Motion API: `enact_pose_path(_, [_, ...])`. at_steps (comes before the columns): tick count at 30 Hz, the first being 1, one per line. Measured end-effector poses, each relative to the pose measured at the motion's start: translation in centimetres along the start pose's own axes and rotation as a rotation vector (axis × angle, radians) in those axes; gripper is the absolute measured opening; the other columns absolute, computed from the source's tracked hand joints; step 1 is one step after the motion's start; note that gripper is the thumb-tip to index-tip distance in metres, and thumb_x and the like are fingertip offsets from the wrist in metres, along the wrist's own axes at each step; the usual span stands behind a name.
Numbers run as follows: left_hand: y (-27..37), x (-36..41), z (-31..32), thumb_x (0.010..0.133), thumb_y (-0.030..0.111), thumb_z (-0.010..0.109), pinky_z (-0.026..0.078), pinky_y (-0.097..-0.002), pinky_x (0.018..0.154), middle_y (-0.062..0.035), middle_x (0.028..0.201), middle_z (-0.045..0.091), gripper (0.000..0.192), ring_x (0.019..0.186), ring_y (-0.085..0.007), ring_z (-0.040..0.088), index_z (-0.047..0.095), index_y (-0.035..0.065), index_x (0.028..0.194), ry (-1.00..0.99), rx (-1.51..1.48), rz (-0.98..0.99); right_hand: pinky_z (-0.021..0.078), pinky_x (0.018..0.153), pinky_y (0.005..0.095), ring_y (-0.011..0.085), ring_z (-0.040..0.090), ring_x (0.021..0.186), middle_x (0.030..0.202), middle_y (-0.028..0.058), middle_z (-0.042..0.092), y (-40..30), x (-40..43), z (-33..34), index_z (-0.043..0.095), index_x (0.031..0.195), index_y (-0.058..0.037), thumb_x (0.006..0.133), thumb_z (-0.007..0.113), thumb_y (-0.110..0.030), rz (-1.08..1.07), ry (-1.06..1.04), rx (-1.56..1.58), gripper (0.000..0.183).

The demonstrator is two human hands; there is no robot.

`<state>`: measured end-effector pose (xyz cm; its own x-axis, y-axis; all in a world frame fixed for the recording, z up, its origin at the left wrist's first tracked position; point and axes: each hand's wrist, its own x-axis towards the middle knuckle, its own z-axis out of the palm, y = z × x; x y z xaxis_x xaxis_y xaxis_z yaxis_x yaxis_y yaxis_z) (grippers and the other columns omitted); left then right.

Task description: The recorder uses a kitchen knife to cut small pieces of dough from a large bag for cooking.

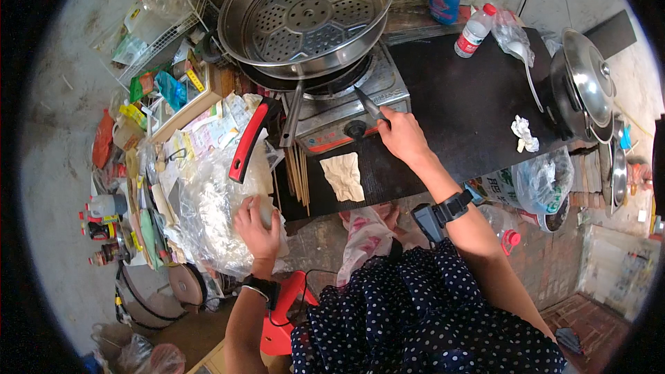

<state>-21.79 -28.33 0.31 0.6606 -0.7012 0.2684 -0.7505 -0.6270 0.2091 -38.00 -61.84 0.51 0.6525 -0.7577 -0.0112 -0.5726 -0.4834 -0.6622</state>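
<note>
My left hand [255,228] rests on a clear plastic bag [213,202] that holds something pale, fingers apart. My right hand [403,135] grips a pointed, knife-like tool [370,104] by its dark handle, the grey tip towards the gas stove [332,130]. On the black tabletop, between my hands, lies a wrinkled pale sheet [344,176]. Thin wooden sticks [297,179] lie to its left. A large metal steamer [306,57] with a perforated tray sits on a black pan over the burner. Its underside is hidden.
The red pan handle [250,140] juts out over the bag. To the right stand a lidded metal pot [584,85], a plastic bottle [475,31] and a white spoon [529,72]. Crumpled paper [523,134] lies near the table edge [483,170]. A red stool [283,317] is below.
</note>
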Motion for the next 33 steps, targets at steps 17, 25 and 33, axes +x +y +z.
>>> enact_pose_path(17, [0.0,0.0,0.1,0.082,0.021,0.065,0.036,-0.0459,0.096,-0.0142,0.123,0.053,0.042,0.111,-0.0354,0.048,0.056,0.0045,0.119,0.033,-0.006,0.025,0.0515,0.083,0.0409,0.0416,0.063,0.095,0.098,0.0296,0.064,1.1,-0.1,1.4,0.063,0.111,0.0070,0.085,0.061,-0.017,0.154,0.022,0.445,0.036])
enact_pose_path(25, [0.1,0.0,0.0,0.083,0.022,0.064,0.035,-0.0461,0.097,-0.0153,0.124,0.052,0.043,0.111,-0.0353,0.047,0.056,0.0039,0.121,0.011,-0.027,0.002,0.0509,0.084,0.0436,0.0415,0.064,0.091,0.094,0.0317,0.064,0.9,-0.1,1.0,0.063,0.110,0.0079,0.085,0.060,-0.016,-0.010,0.077,0.246,0.035])
enact_pose_path(33, [-0.1,0.0,0.0,0.083,0.023,0.064,0.035,-0.0458,0.097,-0.0155,0.124,0.052,0.045,0.111,-0.0357,0.048,0.055,0.0050,0.123,0.012,-0.005,0.011,0.0503,0.086,0.0432,0.0420,0.064,0.092,0.095,0.0311,0.064,0.7,0.1,1.5,0.063,0.110,0.0082,0.085,0.060,-0.016,-0.006,0.112,0.266,0.035])
